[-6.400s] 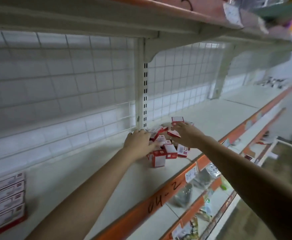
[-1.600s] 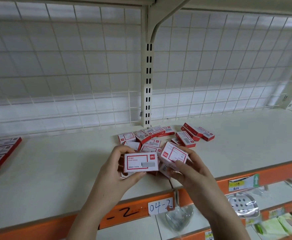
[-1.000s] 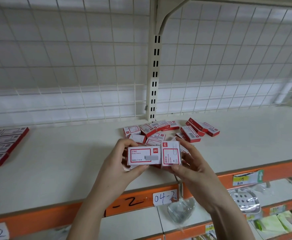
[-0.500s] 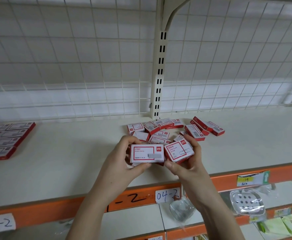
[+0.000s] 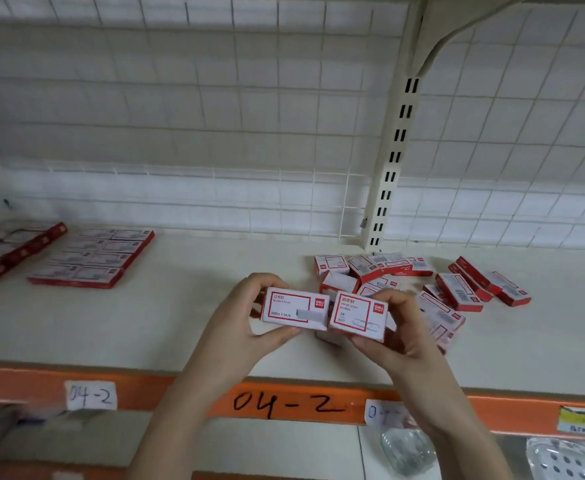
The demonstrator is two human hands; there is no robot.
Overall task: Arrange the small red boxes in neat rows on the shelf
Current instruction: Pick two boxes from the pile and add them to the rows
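Observation:
My left hand [image 5: 239,327] grips a small red and white box [image 5: 294,308] by its top and bottom edges, label facing me. Beside it, my right hand [image 5: 400,336] grips a second box [image 5: 358,315], slightly tilted, its left edge touching the first box. Both are held just above the cream shelf [image 5: 145,323] near its front. Behind my hands lies a loose pile of red boxes [image 5: 419,282], some flat, some overlapping. Far left on the shelf sits a neat block of red boxes [image 5: 93,258] laid flat in rows.
Another flat row of red boxes [image 5: 10,251] lies at the far left edge. A slotted upright post [image 5: 391,161] and wire grid back panel close the rear. The orange shelf front [image 5: 284,403] carries "04-2" labels. Packaged goods [image 5: 561,459] lie on the lower shelf.
The view has shifted left, bringing the arranged rows into sight. My right hand has turned its box label-up and brought it level beside the left hand's box.

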